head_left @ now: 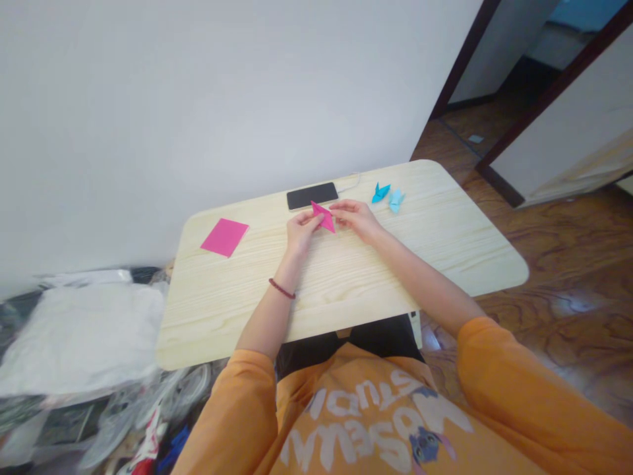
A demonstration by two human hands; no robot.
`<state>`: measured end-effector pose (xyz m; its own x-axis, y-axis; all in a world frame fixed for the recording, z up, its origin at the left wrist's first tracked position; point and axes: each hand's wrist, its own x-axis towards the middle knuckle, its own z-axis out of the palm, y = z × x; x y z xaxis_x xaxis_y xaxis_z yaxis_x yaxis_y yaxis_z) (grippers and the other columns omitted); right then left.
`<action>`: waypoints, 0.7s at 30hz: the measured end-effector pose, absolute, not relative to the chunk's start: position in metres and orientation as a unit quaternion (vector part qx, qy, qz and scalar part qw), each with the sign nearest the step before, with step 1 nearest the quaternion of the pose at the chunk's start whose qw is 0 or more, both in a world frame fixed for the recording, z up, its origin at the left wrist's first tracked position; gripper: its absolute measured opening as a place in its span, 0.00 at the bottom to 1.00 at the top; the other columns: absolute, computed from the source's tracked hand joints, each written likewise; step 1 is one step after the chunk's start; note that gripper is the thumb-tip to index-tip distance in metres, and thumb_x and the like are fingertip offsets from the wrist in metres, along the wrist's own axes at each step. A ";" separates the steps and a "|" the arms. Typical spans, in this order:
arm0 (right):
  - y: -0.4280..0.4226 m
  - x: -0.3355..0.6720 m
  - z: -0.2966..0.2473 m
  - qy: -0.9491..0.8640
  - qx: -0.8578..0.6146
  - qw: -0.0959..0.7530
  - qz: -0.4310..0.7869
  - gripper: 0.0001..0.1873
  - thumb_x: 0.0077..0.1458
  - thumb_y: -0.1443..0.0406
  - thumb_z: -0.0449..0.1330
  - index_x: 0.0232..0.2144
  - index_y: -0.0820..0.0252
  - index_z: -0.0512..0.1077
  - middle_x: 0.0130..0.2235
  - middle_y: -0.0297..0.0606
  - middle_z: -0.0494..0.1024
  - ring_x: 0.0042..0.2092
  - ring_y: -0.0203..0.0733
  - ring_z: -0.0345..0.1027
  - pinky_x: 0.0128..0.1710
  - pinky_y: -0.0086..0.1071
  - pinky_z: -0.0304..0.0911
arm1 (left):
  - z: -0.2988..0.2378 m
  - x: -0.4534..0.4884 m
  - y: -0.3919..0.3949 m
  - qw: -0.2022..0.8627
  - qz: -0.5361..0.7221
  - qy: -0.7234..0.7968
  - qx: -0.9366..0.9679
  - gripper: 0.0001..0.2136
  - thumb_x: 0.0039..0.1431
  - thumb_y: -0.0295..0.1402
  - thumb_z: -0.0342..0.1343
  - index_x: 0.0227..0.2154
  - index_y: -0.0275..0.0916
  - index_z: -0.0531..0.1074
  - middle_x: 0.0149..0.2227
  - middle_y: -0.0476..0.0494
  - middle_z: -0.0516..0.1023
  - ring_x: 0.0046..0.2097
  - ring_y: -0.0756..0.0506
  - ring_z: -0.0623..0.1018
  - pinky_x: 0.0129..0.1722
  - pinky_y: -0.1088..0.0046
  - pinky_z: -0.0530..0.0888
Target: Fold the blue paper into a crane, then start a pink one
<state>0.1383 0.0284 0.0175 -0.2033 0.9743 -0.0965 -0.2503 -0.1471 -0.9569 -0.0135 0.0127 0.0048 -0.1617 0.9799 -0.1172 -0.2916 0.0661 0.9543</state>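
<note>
A folded pink origami paper (324,216) is held above the middle of the table (356,277). My left hand (301,231) pinches it from the left, the thumb lying across its front. At its right edge is my right hand (357,219), fingers bent and thumb and fingertips close together at the paper; whether they grip it or only touch it is hard to make out. To the right lie a dark blue origami figure (380,192) and a light blue origami figure (396,200), both small and folded with pointed tips.
Flat pink paper sheets (225,237) lie at the table's left. Behind my hands a black phone (312,196) rests with a white cable (350,182) attached. A white wall (222,99) borders the table's far edge. Bags and clutter (113,396) fill the floor at left.
</note>
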 end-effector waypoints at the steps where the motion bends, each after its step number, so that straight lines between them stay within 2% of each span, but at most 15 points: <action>1: 0.028 0.138 0.017 -0.452 -0.409 0.482 0.629 0.15 0.34 0.61 0.72 0.28 0.60 0.77 0.24 0.31 0.76 0.26 0.31 0.64 0.27 0.27 0.58 | 0.005 -0.013 0.012 0.552 0.576 0.484 0.361 0.14 0.36 0.33 0.71 0.27 0.34 0.77 0.29 0.45 0.81 0.31 0.49 0.79 0.38 0.70 0.75; 6: 0.028 0.139 0.017 -0.490 -0.428 0.465 0.601 0.17 0.33 0.57 0.72 0.24 0.62 0.77 0.21 0.32 0.73 0.24 0.31 0.60 0.25 0.28 0.55 | 0.006 -0.012 0.010 0.573 0.550 0.471 0.384 0.17 0.32 0.35 0.73 0.27 0.34 0.76 0.27 0.45 0.80 0.29 0.48 0.79 0.37 0.70 0.75; 12: 0.028 0.143 0.017 -0.486 -0.419 0.447 0.624 0.17 0.30 0.58 0.73 0.23 0.62 0.77 0.18 0.31 0.70 0.22 0.29 0.55 0.22 0.27 0.49 | 0.008 -0.017 0.010 0.573 0.525 0.476 0.411 0.15 0.33 0.34 0.72 0.26 0.35 0.76 0.26 0.45 0.80 0.28 0.48 0.78 0.36 0.70 0.75; 21: 0.025 0.142 0.024 -0.491 -0.433 0.439 0.615 0.16 0.30 0.58 0.72 0.19 0.62 0.74 0.16 0.29 0.66 0.21 0.28 0.51 0.21 0.28 0.44 | 0.014 -0.019 0.007 0.562 0.503 0.484 0.443 0.13 0.34 0.33 0.71 0.26 0.34 0.77 0.25 0.44 0.80 0.26 0.49 0.78 0.33 0.72 0.74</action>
<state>0.1419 0.0250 0.0237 -0.2394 0.9657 -0.1006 -0.1155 -0.1312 -0.9846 -0.0187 0.0066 0.0142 0.0256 0.9947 -0.0994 -0.1359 0.1020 0.9855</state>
